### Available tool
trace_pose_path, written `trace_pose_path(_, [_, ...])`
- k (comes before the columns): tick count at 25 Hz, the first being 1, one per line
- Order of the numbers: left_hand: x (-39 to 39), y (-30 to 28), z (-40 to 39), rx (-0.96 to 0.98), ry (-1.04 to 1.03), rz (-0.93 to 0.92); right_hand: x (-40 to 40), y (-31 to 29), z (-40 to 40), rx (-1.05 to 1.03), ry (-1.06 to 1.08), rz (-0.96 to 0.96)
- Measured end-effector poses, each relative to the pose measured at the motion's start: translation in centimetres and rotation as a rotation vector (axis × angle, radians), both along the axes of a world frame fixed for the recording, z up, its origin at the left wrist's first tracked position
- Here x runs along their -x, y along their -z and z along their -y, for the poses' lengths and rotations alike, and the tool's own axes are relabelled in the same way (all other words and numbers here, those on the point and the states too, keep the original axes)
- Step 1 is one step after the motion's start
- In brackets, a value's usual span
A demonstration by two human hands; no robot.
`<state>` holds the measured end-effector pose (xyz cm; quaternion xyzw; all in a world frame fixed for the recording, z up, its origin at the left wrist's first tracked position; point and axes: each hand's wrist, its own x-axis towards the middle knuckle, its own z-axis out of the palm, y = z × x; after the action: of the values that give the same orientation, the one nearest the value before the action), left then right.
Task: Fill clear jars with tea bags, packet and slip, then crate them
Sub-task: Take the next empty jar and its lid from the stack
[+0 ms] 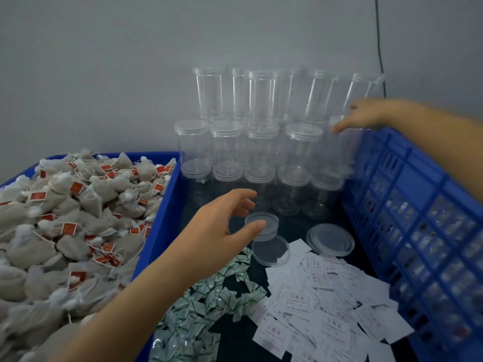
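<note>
2 hands out, left hand (222, 226) spread over lid (262, 226), right hand (366, 114) open at jar (347, 142).

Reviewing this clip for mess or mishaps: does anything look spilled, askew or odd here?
Top-row jar by the right hand leans, unlike its upright neighbours. Slips and packets lie in loose heaps on the table, and three lids sit off their jars. Nothing looks broken.
</note>
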<state>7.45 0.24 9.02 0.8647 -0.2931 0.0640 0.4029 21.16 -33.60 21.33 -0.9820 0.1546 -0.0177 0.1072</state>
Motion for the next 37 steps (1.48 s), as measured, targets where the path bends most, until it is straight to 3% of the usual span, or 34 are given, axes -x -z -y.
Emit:
trace_pose_path(6, [1.8,0.6,2.8,-0.098,-0.092,0.103,7.8,0.7,-9.6,-0.238,-0.286,-0.261])
trace_pose_path(10, [4.3,2.1,2.7,-0.17,-0.269,0.145,11.3,4.9,-14.6,-0.475,-0.273,-0.369])
trace_pose_path(14, [5.8,4.8,2.1,-0.478,-0.476,0.327,13.7,8.6,-17.0,-0.643,-0.241,-0.481])
trace_pose_path(17, [6.1,6.4,1.9,-0.623,-0.501,0.372,14.8,11.4,-18.2,-0.632,-0.236,-0.511])
trace_pose_path(22, [6.2,7.6,1.2,-0.612,-0.467,0.321,16.0,13.6,-18.5,-0.635,-0.32,-0.441])
trace_pose_path(24, [6.3,7.5,1.2,-0.474,-0.414,0.212,16.2,13.9,-18.2,-0.612,-0.391,-0.352])
trace_pose_path(26, [6.3,6.8,0.8,-0.211,-0.311,-0.026,16.2,13.9,-17.4,-0.511,-0.482,-0.216])
trace_pose_path(28, [6.2,5.8,0.3,-0.002,-0.199,-0.194,16.5,12.9,-16.2,-0.577,-0.6,-0.174])
trace_pose_path(31, [6.4,4.7,-0.1,0.289,-0.058,-0.469,16.7,11.4,-14.4,-0.826,-0.759,-0.242])
trace_pose_path(37, [7.0,4.0,0.5,0.971,0.463,-1.189,16.7,11.9,-13.7,-1.496,-0.856,-0.179])
